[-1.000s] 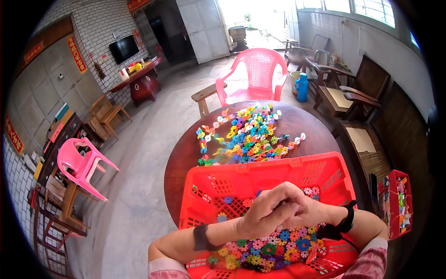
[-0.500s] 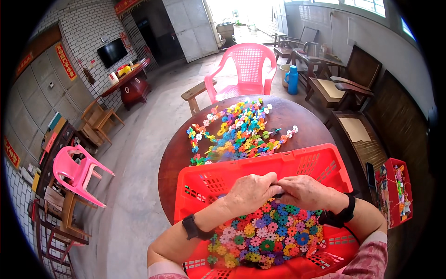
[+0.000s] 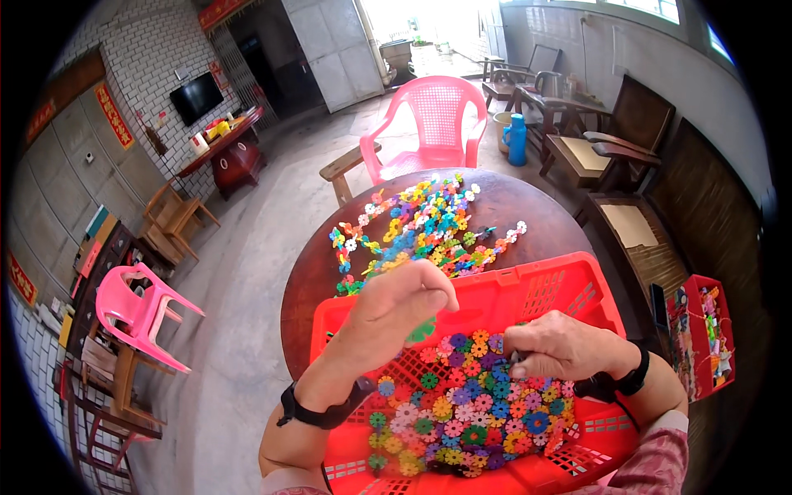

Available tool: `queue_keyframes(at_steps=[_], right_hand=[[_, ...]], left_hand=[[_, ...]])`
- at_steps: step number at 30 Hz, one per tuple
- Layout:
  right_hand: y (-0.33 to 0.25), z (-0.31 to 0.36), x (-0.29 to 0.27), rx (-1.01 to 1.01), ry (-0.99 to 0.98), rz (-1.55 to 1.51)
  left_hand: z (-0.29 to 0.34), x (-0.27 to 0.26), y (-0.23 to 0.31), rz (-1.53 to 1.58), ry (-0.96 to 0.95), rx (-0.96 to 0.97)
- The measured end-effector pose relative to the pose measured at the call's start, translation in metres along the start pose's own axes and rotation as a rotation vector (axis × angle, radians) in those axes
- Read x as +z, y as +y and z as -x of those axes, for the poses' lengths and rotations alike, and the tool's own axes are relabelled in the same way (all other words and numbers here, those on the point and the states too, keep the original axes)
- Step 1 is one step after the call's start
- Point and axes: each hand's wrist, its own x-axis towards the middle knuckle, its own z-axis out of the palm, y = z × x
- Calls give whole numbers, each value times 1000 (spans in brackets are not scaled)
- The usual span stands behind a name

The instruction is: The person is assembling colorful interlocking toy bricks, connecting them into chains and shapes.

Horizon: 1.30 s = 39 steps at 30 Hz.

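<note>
A red plastic basket point(image 3: 470, 318) sits at the near side of a round table, holding a heap of multicoloured flower-shaped plastic discs point(image 3: 474, 412). Above its left part my left hand point(image 3: 400, 309) is raised, fingers curled down. A green flower-shaped disc point(image 3: 422, 332) shows just under that hand, apparently in its grasp; the fingertips are partly hidden. To the right, my right hand point(image 3: 561, 346) is closed in a pinch over the heap. A small dark piece point(image 3: 518, 356) peeks out between its thumb and fingers. Each wrist wears a black band.
Joined chains of coloured discs point(image 3: 429, 223) lie on the dark round table point(image 3: 544, 206) beyond the basket. A pink plastic chair point(image 3: 433, 124) stands behind it, beside a wooden bench point(image 3: 346, 165). At right, a red box of small items point(image 3: 708, 334) rests near wooden seating point(image 3: 635, 235).
My hands, together over the basket before, are now apart. The left has lifted and turned away to the left; the right has shifted slightly right. The green disc has come into view.
</note>
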Motion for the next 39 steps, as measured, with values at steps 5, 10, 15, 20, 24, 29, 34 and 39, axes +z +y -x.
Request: queue_keyframes(at_steps=[5, 10, 15, 20, 24, 29, 34, 39], right_hand=[[27, -9, 10, 118, 101, 83], [32, -10, 22, 175, 70, 179], [38, -10, 27, 139, 62, 143], [36, -11, 19, 237, -94, 77], [36, -9, 17, 103, -170, -189], [41, 4, -15, 411, -508, -406], [37, -7, -4, 488, -27, -604], [28, -9, 3, 360, -47, -361]], left_hand=[[-1, 16, -30, -790, -250, 2], [2, 36, -46, -1140, -241, 207], [1, 37, -60, -1167, -302, 309], [-3, 37, -57, -1160, -371, 419], [4, 43, -38, -1094, -373, 504], [13, 22, 16, -1358, -54, 634], [14, 20, 1, -1458, -64, 497], [10, 21, -28, -1534, -204, 262]])
